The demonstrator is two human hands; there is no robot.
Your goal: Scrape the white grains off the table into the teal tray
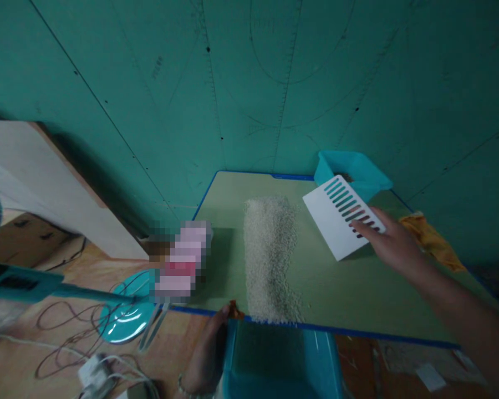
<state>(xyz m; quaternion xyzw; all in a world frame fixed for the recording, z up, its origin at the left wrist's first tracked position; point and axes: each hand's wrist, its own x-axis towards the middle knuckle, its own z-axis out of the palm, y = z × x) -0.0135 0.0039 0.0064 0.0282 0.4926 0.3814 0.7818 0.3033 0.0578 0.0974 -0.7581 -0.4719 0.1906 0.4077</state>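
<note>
A long heap of small pale grains (269,257) lies on the green tabletop (316,302) and reaches its near edge. My right hand (388,235) grips a flat white slotted scraper (328,213) by its slotted side, tilted, to the right of the heap. Below the near edge, under the heap's end, is a blue bin (283,363). My left hand (210,346) is closed at the bin's upper left side. A small orange-brown piece (235,310) shows at its fingertips; I cannot tell what it is.
A blue tub (353,166) with dark contents stands at the back right, near an orange cloth (430,241). A blurred pink item (183,263) lies at the table's left edge. On the left floor are a fan base (127,324), cables and a power strip (95,374).
</note>
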